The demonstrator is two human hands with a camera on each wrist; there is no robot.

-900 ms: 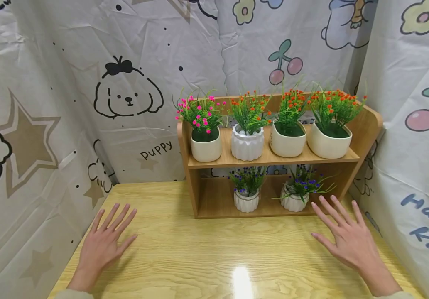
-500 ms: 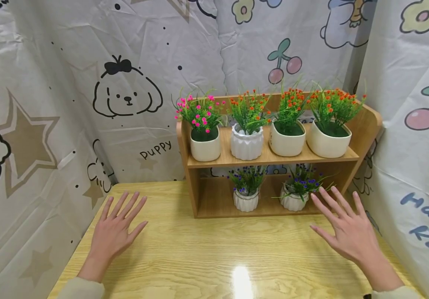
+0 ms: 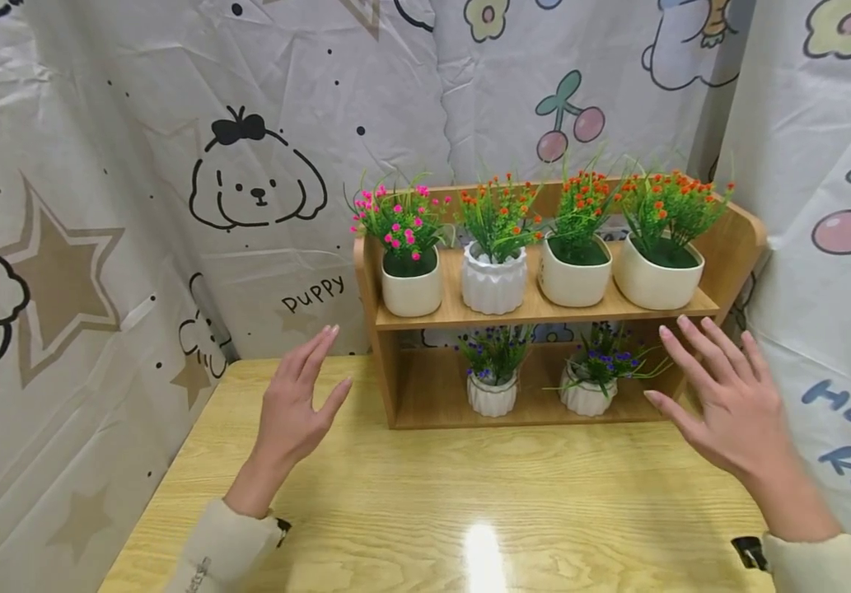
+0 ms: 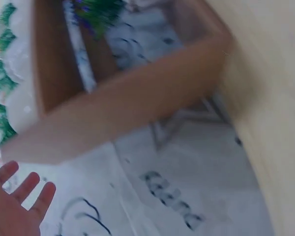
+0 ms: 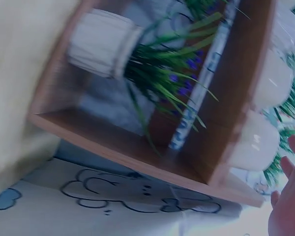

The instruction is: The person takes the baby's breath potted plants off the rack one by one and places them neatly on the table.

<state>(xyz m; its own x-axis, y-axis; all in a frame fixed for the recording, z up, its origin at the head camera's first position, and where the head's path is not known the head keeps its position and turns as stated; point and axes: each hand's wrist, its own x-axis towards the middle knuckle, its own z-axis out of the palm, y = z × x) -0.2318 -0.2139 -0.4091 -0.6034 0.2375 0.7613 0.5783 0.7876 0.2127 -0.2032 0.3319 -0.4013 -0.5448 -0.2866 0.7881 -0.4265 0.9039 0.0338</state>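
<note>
My left hand [image 3: 293, 412] hovers over the table, just left of the wooden shelf [image 3: 544, 317], its fingers straight and holding nothing. To the right, my right hand [image 3: 736, 403] is raised before the shelf's right end with fingers spread, also holding nothing. On the upper board stand a pink-flowered potted plant [image 3: 410, 280], an orange-flowered plant in a ribbed white pot [image 3: 494, 284], and two more orange-flowered plants [image 3: 575, 272] in smooth cream pots. Below, two purple-flowered plants [image 3: 492, 387] sit in ribbed white pots; the right one [image 3: 588, 387] also shows in the right wrist view.
The shelf stands at the back right of the light wooden table [image 3: 410, 494]. Printed cloth [image 3: 269, 263] hangs behind and along both sides. The shelf's side panel [image 4: 123, 103] appears blurred in the left wrist view.
Both hands have risen and moved forward. The left has also shifted right toward the shelf, its fingers drawing closer together. The right has shifted slightly right. The plants have stayed put.
</note>
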